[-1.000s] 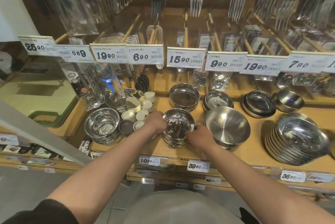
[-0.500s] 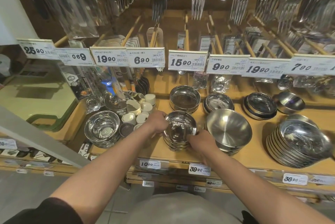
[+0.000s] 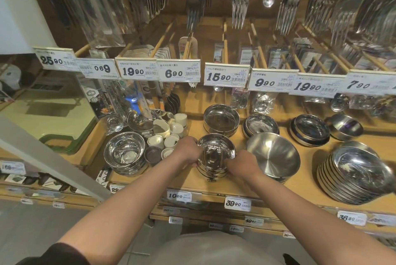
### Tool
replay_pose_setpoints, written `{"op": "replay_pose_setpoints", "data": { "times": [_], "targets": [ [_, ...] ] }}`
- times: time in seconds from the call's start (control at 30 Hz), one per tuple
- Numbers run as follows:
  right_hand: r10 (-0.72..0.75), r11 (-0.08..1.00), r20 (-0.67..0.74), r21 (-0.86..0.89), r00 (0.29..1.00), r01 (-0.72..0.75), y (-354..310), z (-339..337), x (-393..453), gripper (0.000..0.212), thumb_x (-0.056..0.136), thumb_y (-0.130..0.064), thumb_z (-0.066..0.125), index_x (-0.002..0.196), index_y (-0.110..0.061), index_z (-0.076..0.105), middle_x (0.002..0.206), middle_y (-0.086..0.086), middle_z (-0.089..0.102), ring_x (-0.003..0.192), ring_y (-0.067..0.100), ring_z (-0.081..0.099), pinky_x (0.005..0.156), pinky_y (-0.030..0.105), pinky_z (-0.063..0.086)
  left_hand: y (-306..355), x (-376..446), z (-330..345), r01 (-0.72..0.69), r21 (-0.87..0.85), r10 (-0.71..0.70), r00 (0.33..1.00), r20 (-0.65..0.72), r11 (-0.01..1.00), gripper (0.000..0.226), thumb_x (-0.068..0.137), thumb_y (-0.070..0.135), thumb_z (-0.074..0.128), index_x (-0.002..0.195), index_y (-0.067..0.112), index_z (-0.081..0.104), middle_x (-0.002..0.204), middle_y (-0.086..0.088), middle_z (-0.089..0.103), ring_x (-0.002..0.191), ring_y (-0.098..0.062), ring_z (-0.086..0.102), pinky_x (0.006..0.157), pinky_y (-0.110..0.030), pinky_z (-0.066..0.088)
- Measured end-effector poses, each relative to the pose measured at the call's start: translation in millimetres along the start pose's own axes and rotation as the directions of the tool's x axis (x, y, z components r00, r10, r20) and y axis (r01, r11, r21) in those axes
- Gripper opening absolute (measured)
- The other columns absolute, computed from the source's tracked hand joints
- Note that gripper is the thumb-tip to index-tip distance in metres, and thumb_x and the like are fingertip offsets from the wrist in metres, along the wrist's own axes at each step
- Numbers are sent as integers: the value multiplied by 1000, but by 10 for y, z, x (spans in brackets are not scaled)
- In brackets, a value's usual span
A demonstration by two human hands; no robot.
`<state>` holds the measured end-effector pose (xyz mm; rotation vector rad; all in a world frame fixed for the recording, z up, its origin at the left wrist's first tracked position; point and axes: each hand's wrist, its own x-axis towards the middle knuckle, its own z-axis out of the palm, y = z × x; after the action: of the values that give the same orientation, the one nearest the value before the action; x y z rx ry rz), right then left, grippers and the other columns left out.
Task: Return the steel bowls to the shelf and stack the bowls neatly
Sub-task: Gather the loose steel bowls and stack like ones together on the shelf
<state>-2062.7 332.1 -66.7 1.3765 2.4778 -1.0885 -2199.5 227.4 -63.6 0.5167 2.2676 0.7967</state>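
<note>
Both hands gripped the shiny round steel bowl (image 3: 216, 150) atop its stack on the wooden shelf (image 3: 235, 187): left hand (image 3: 188, 153) and right hand (image 3: 242, 165) curled on opposite rims. Centring it squarely would keep the stack neat.

The steel bowls (image 3: 216, 153) are shining silver, with dark reflections inside. The shelf (image 3: 304, 181) is showing a light yellow-brown wood colour. The price tags (image 3: 227, 77) are white with black numbers and small barcodes. The small cups (image 3: 171, 129) are looking cream-white. A blue tool (image 3: 134, 103) is hanging behind them. The sleeve (image 3: 55, 254) is black.
</note>
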Motion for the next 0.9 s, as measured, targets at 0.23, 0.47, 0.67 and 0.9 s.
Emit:
{"op": "replay_pose_setpoints", "data": {
  "times": [0.23, 0.47, 0.67, 0.9],
  "targets": [
    [15, 1000, 10, 6, 1000, -15, -19, -25, -16, 21, 87, -22, 65, 76, -5, 68, 79, 8, 69, 82, 25, 66, 65, 27, 48, 20, -38, -10, -55, 205, 73, 994, -84, 977, 20, 92, 14, 60, 102, 6, 75, 101, -13, 76, 94, -30, 70, 76, -33, 54],
    [7, 1000, 11, 22, 1000, -8, -41, -184, -64, 27, 90, -31, 63, 93, -5, 69, 93, 8, 72, 88, 25, 67, 69, 29, 50, 4, -2, -58, -65, 176, 88, 988, -127, 982, 22, 95, 23, 58, 105, 9, 72, 98, -5, 69, 96, -25, 64, 77, -29, 47],
    [-42, 932, -165, 350, 985, 99, 103, -863, -4, 17, 92, -24, 64, 108, -20, 67, 88, -6, 72, 77, 6, 72, 77, 26, 61, 325, 282, -271, -128, 76, 140, 972, -189, 989, 9, 96, 25, 57, 96, 22, 66, 94, 1, 67, 89, -19, 64, 79, -29, 52],
    [56, 863, -220, 501, 974, 63, 442, -1341, 262, 12, 95, -17, 63, 104, -18, 72, 96, 10, 76, 91, 31, 73, 90, 53, 57, 632, 828, -107, 21, 29, -18, 996, -87, 999, 24, 96, 29, 63, 103, 7, 69, 97, -9, 70, 92, -28, 69, 85, -34, 57]
  ]
}}
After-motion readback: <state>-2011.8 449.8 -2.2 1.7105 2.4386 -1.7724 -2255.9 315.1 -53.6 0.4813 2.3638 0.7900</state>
